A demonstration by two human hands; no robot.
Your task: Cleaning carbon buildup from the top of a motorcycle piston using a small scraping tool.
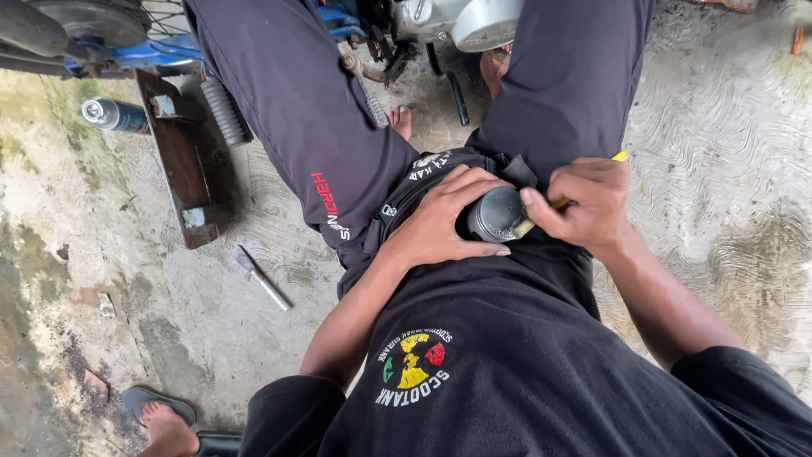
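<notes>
I am sitting on the floor in dark trousers and a black shirt, looking down at my lap. My left hand point(444, 222) wraps around a dark round metal part point(497, 214) and presses it against my lap. My right hand point(585, 200) grips a tool with a yellow handle point(620, 156). The tool's tip touches the edge of the round part. Both hands are close together, just right of centre in the head view.
A spray can point(114, 115) lies on the concrete at upper left by a brown metal bracket point(182, 161) and a black ribbed rubber piece point(225, 112). A small hand tool point(264, 280) lies on the floor. A motorcycle point(440, 21) stands ahead. A sandalled foot point(161, 417) shows at bottom left.
</notes>
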